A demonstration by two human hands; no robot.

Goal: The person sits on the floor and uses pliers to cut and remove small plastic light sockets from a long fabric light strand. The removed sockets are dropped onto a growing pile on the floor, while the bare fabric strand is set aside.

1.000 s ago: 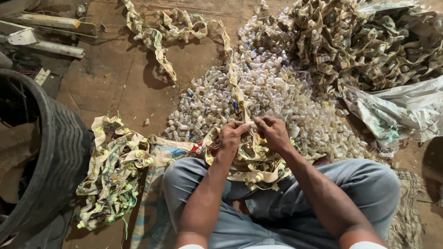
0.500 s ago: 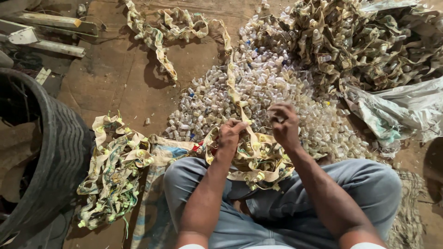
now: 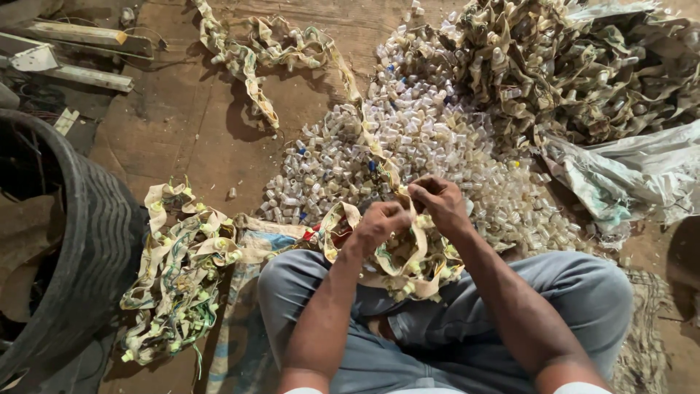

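— While you sit on the floor (image 3: 182, 124) with your knees apart, where are your arms?

— Both forearms reach forward over your lap and meet in front of you. Your left hand (image 3: 379, 225) is curled into a loose fist, knuckles up; your right hand (image 3: 437, 204) sits just beside it, a little further out, fingers bent inward.

— How much room do you have around them?

— Little ahead: the heap of small clear caps (image 3: 408, 138) starts right past your fingers. A dark tyre (image 3: 87, 241) closes your left side, with a pile of crumpled strip (image 3: 179, 270) between it and your leg. To the right lies a pale sack (image 3: 627, 182), and a tangled mound (image 3: 583, 66) beyond it. Bare floor opens only to the upper left.

— And what do the hands hold?

— Both pinch the same paper strip (image 3: 408, 255), fingers closed on it. It bunches on your lap and trails away over the caps.
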